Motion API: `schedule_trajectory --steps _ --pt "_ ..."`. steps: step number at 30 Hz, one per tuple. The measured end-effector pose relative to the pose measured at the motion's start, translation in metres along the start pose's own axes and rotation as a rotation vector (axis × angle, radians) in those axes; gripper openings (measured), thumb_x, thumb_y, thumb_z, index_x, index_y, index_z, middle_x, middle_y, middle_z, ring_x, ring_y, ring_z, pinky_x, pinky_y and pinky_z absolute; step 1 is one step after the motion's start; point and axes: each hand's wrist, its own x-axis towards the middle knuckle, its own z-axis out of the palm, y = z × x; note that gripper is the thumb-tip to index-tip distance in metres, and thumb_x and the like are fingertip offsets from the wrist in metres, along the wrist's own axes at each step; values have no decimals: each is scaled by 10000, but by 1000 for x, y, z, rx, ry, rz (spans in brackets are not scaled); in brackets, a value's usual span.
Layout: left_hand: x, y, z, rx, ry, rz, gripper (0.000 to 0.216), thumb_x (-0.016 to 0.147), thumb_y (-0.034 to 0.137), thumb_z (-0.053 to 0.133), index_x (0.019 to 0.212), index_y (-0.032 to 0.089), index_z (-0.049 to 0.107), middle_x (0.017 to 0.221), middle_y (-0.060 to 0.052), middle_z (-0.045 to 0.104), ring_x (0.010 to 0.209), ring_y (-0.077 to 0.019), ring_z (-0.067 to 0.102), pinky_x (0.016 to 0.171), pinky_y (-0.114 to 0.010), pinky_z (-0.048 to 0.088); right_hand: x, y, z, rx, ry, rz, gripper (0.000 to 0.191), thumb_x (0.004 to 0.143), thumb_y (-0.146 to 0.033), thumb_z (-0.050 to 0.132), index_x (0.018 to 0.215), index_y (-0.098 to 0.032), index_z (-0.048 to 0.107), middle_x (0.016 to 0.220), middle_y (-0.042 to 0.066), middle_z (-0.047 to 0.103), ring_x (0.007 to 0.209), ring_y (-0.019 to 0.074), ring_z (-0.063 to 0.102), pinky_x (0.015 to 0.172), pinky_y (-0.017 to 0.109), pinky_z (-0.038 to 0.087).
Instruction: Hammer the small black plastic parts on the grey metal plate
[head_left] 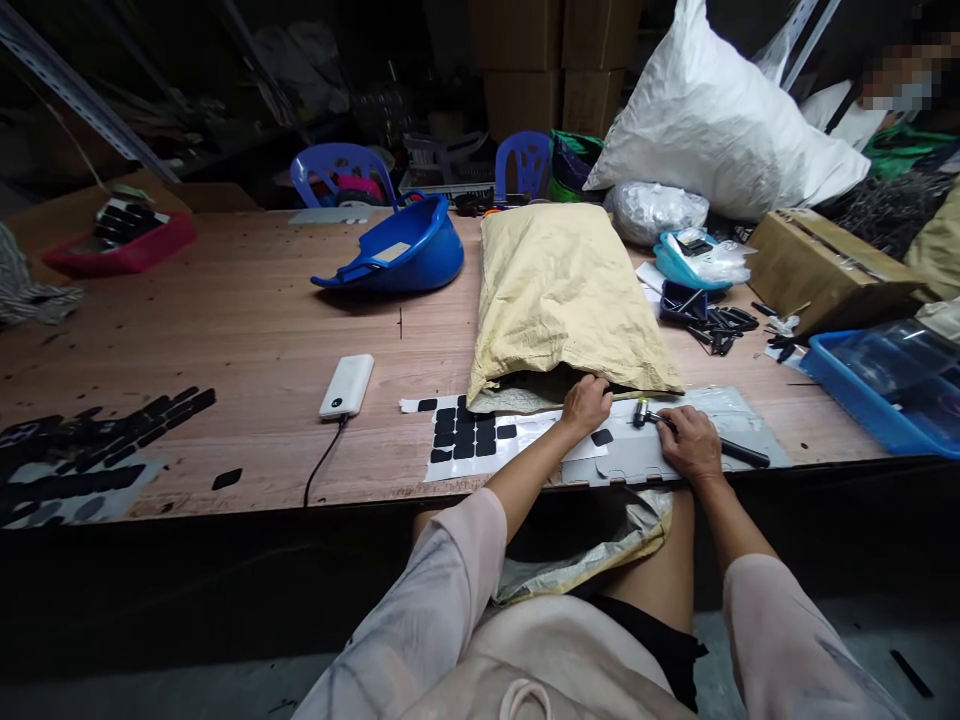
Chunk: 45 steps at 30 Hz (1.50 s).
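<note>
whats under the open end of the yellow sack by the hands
A white sheet with black pads runs under the yellow sack's mouth, where the left hand rests. How far it continues, and the sack's contents, are covered.

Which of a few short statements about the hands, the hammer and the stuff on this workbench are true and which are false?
1. The right hand grips a small hammer. True.
2. The left hand rests at the mouth of the yellow sack. True.
3. The white power bank lies right of the sack. False: it lies left of it.
4. The blue plastic scoop sits on the person's lap. False: it sits on the wooden table.
5. Black pads sit on a white sheet. True.
</note>
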Motion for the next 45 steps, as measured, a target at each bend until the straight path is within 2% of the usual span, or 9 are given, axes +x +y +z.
schedule_trajectory --steps 3,7,11,17,21,24,29,39,45 --pt "13 7 9 83 -79 -39 226 997 322 582 1125 212 732 1193 -105 712 1128 -267 675 956 -356 543 -1 -1 0 15 -4 3 213 937 -304 559 1032 -223 732 935 79 663 887 236 534 795 355 387" --pt "13 10 17 83 -97 -67 239 952 371 662 1139 231 709 1198 -92 716 1127 -267 671 941 -348 533 -2 -2 -1 31 -6 20 205 937 -296 564 1028 -217 730 939 81 659 893 234 530 807 358 395" --pt "6 3 6 24 -58 -98 212 899 311 724 1100 246 700 1127 -61 726 1070 -247 664 902 -334 520 -1 -3 -1 30 2 23 207 932 -299 571 1025 -215 735 940 80 662 892 233 535 814 358 401" --pt "-41 -25 -17 -78 22 -29 137 833 262 792 940 234 710 1008 -21 734 1001 -230 617 850 -322 491 -1 -2 3 43 22 37 221 925 -312 565 1024 -223 741 925 80 657 887 238 530 818 360 390" --pt "-75 -40 -7 -135 12 44 128 816 246 808 908 222 724 944 -22 711 980 -228 605 870 -338 488 -1 -1 4 39 9 47 229 924 -316 557 1024 -224 741 933 87 651 892 242 524 813 362 380" --pt "-85 -47 6 -134 40 76 135 812 253 823 913 218 741 918 -36 687 984 -239 599 902 -366 485 -1 0 4 32 -2 40 242 932 -319 550 1037 -218 744 942 92 657 897 243 524 817 366 386" --pt "-86 -54 14 -146 84 114 148 820 267 830 936 220 751 923 -44 682 984 -241 599 922 -375 482 -1 3 4 15 -7 19 254 952 -329 534 1031 -214 747 958 101 665 895 245 524 808 374 393" --pt "-85 -48 9 -123 34 65 145 832 284 824 941 222 752 970 -39 689 1021 -232 596 950 -357 466 3 6 -1 16 -48 -25 252 964 -318 517 1047 -220 734 958 106 653 885 248 519 797 379 397" --pt "-81 -46 11 -153 31 2 185 820 290 839 960 225 736 997 -20 686 1020 -218 595 930 -348 458 -3 -29 -18 143 -44 -25 294 1026 -350 451 1154 -242 693 1035 85 668 894 214 605 713 320 445"
